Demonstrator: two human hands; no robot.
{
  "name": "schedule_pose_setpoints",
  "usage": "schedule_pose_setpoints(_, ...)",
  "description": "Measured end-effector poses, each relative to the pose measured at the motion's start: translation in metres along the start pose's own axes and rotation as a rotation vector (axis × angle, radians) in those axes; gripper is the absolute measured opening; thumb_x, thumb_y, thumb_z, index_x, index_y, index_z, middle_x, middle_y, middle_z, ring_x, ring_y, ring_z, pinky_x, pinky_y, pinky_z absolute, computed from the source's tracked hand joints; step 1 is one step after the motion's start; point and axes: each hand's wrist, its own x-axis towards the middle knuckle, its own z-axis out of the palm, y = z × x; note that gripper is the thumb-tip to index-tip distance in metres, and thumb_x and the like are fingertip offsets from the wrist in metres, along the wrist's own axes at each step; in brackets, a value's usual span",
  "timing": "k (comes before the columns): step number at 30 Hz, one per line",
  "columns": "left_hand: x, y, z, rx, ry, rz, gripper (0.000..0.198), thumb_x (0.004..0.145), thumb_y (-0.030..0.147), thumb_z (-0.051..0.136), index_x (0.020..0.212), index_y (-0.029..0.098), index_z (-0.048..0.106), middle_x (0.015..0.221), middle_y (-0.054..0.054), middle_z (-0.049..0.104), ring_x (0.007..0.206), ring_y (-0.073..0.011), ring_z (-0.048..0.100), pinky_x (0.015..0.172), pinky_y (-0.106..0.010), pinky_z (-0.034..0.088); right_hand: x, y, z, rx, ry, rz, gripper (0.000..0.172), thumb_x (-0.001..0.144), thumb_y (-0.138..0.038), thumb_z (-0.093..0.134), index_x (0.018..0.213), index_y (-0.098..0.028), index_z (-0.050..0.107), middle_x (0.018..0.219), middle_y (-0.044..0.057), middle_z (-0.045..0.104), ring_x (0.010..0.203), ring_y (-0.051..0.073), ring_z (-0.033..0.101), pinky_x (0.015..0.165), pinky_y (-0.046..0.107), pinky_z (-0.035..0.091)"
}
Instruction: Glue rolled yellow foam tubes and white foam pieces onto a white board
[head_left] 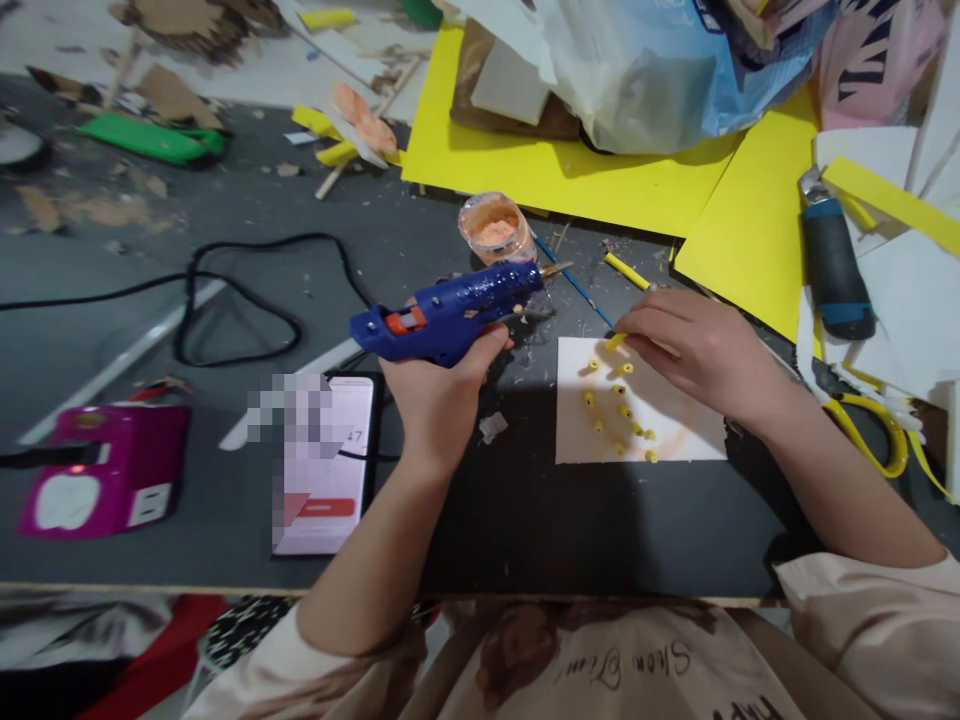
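My left hand (439, 385) is closed around the grip of a blue hot glue gun (450, 310), whose nozzle points right and hangs just above the dark table. My right hand (697, 345) pinches a small yellow piece (616, 341) at the top edge of a white card (675, 420). Several small yellow pieces (622, 410) stand scattered on that card. A small jar of orange powder (495, 228) sits just behind the gun's nozzle.
A phone (326, 465) lies left of my left arm, a magenta box (105, 480) further left. A black cord (240, 300) loops across the table. Yellow sheets (570, 165), a plastic bag (645, 70), a blue-black utility knife (832, 255) and yellow scissors (877, 435) crowd the right and back.
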Motion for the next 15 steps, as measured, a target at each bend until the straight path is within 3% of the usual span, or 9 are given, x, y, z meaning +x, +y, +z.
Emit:
schedule_pose_setpoints(5,0.0005,-0.0018,-0.0005,0.026,0.005,0.012,0.02,0.059,0.028,0.074,0.06,0.019,0.057,0.062,0.001,0.061,0.05,-0.011,0.05,0.053,-0.027,0.046,0.0026,-0.0018,-0.0082,0.149,-0.053,-0.048,0.025,0.096,-0.02,0.041,0.098,-0.016,0.066,0.094,0.01,0.068,0.087,0.02,0.062,0.072,0.031,0.046)
schedule_pose_setpoints(15,0.0005,-0.0019,0.0005,0.039,-0.01,0.016,0.02,0.061,0.028,0.073,0.062,0.02,0.055,0.065,0.0,0.062,0.054,-0.013,0.055,0.055,-0.028,0.05,0.0044,0.0033,-0.0041,0.268,0.015,-0.073,0.022,0.094,-0.02,0.047,0.092,-0.017,0.068,0.09,0.007,0.074,0.085,0.019,0.065,0.078,0.032,0.049)
